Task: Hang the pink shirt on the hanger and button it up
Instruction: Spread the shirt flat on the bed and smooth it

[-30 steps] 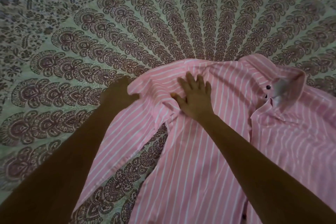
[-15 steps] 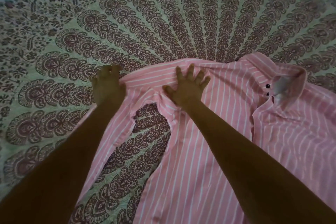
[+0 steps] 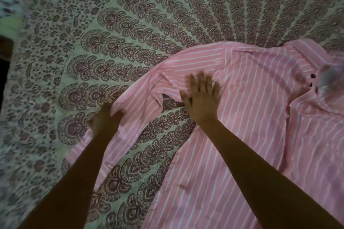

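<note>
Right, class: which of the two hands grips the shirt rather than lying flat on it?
The left hand, its thumb curled over the sleeve edge of the pink shirt; the right hand lies flat with fingers spread.

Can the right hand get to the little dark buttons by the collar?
Probably yes. The right hand lies flat on the pink shirt, holding nothing, and only bare striped cloth lies between it and the dark buttons. Nothing covers them.

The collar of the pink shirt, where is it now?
In the head view the collar lies at the right edge on the patterned bedspread, to the right of the right hand.
</note>
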Available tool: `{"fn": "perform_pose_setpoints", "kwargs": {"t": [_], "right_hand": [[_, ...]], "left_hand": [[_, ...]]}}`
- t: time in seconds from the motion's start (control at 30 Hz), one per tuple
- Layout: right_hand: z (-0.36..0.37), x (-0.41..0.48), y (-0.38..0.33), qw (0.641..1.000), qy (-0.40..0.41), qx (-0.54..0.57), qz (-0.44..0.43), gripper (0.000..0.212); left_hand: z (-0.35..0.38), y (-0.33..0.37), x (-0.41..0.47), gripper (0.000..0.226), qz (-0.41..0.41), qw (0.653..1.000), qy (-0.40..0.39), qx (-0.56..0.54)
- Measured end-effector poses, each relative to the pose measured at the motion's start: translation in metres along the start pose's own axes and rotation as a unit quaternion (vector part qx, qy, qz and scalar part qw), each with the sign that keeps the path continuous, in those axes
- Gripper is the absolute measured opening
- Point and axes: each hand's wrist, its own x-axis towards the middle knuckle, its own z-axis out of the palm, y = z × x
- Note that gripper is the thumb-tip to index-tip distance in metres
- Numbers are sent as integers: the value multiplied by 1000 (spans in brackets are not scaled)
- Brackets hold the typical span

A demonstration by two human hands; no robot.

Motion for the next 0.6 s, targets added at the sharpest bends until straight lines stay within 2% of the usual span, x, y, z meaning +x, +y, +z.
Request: {"fn": "perform_pose_setpoints", "kwargs": {"t": [0.07, 0.13, 0.3, 0.37, 0.4, 0.5, 0.53, 0.6], "right_hand": [[-1, -3, -1, 1000, -11, -12, 9, 78], [-5, -2, 1, 998, -49, -29, 7, 82], [-12, 1, -2, 994, -86, -61, 17, 79], [-13, -4, -6, 996, -67, -62, 15, 77], [-13, -8, -9, 997, -60, -56, -6, 77], [-11, -16, -19, 990, -76, -41, -112, 81], [-10, -17, -23, 986, -85, -41, -139, 80], [-10, -16, -31, 981, -101, -46, -161, 71]], "left_hand": [[-15, -7, 10, 47, -1, 997, -31, -72], [-18, -37, 46, 49, -46, 994, -4, -98], [-50, -28, 48, 47, -89, 992, 73, 42], [-41, -22, 29, 48, -88, 987, 126, 36], [-34, -23, 17, 51, -114, 983, 146, 8], [-16, -40, -8, 56, -252, 932, 239, -105], [-15, -44, -15, 56, -298, 911, 246, -142], [-7, -58, -16, 59, -354, 892, 198, -199]]}}
